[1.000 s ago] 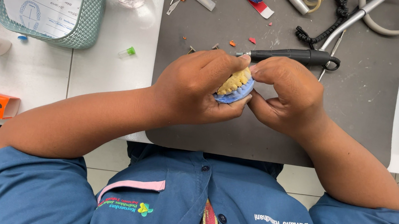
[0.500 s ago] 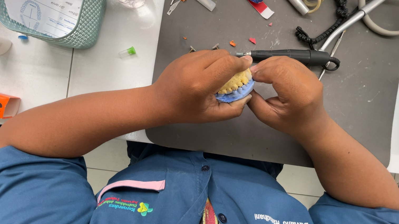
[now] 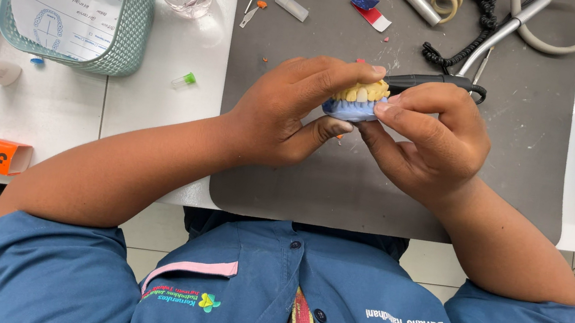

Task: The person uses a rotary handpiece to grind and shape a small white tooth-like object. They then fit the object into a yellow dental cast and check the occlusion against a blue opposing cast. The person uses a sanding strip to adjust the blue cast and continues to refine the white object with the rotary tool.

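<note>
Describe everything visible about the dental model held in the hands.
The dental model has a pale blue, stone-like base topped by a row of yellowish and whitish teeth. Most of it is hidden. It is held above the grey mat, pinched between the left hand and the right hand, whose fingers wrap its sides.

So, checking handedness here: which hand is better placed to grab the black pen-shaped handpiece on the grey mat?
Probably the right hand: the black pen-shaped handpiece lies just beyond its knuckles, while the left hand, farther off, pinches the blue-based dental model of yellow teeth.
</note>
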